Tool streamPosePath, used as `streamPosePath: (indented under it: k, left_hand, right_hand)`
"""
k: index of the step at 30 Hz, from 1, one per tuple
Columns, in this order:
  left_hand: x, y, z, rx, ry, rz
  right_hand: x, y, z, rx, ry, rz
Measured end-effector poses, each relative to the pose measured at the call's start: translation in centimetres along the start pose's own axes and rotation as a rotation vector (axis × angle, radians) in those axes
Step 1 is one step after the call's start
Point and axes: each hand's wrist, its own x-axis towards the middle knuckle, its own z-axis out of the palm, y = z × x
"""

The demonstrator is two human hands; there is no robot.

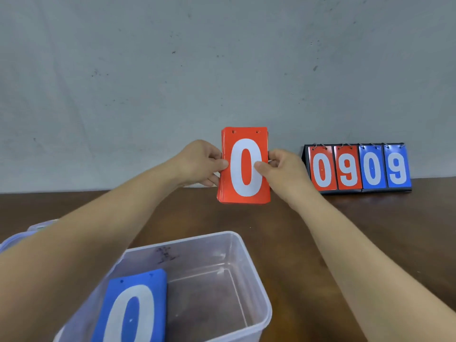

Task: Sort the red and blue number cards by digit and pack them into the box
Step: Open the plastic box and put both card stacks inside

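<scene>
A stack of red number cards (244,193) with a white 0 on top is held upright above the table, well beyond the box. My left hand (201,162) pinches its left edge and my right hand (281,169) pinches its right edge. A clear plastic box (246,280) stands near the front of the table. Inside it, on the left side, lies a stack of blue number cards (138,304) with a white 0 facing up. The right half of the box floor is bare.
A black flip scoreboard (359,167) stands at the back right against the wall, showing red 0 9 and blue 0 9. A clear lid (14,239) lies left of the box, partly hidden by my left arm. The table is dark brown wood (370,230).
</scene>
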Motion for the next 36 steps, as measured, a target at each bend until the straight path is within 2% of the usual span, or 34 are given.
streamPosePath:
  k: [6,11,18,27,36]
  left_hand:
    - [-9.4,-1.3,-3.0,-0.235,-0.097,-0.151]
    - [-15.1,-4.0,-2.3,-0.266,-0.172,-0.255]
    - [-17.0,-6.2,0.3,-0.187,-0.166,-0.340]
    - [-16.3,-6.4,2.2,-0.111,-0.213,-0.440]
    - [-15.9,-6.7,3.4,-0.101,-0.316,-0.570]
  right_hand:
    - [-5.7,-4.3,0.3,0.061,-0.216,0.110]
    - [-10.4,-4.3,1.9,-0.028,-0.372,0.183]
    - [-13.1,-2.8,3.6,-0.190,-0.389,0.256]
    - [-13.2,-2.0,4.7,-0.574,-0.364,0.233]
    - [-13.5,-2.2,4.7,-0.776,-0.494,0.182]
